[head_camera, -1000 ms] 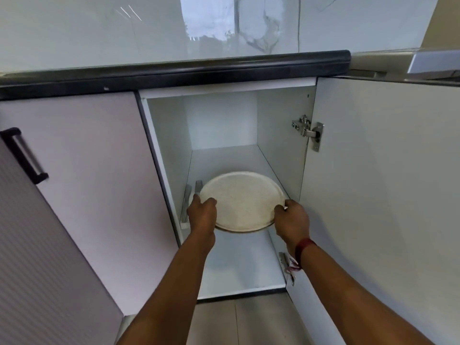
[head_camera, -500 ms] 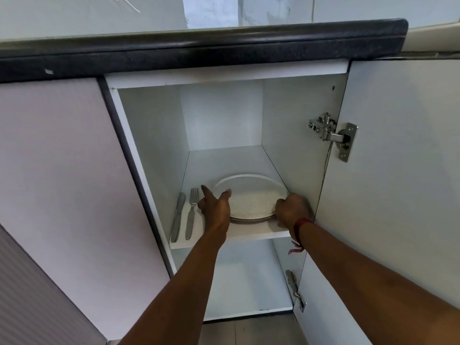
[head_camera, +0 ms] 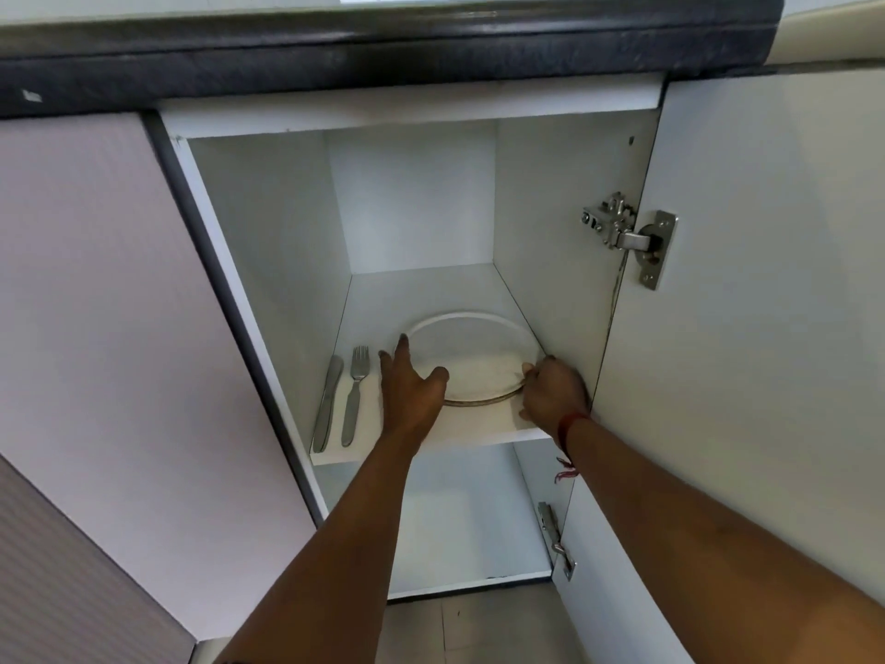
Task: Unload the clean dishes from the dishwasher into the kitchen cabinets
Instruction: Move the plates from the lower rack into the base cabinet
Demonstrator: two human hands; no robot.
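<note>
Pinching the plate (head_camera: 471, 361) at its four o'clock rim, my right hand (head_camera: 550, 393) keeps its fingers curled. My left hand (head_camera: 412, 393), which gripped the eight o'clock edge a second ago, has opened, fingers straight and thumb at the rim. The plate, in the air a moment back, now lies flat on the cabinet shelf (head_camera: 479, 424), with a fork (head_camera: 357, 390) and knife (head_camera: 328, 404) just beside it at nine o'clock. I judge this dish stowed; only the release remains.
</note>
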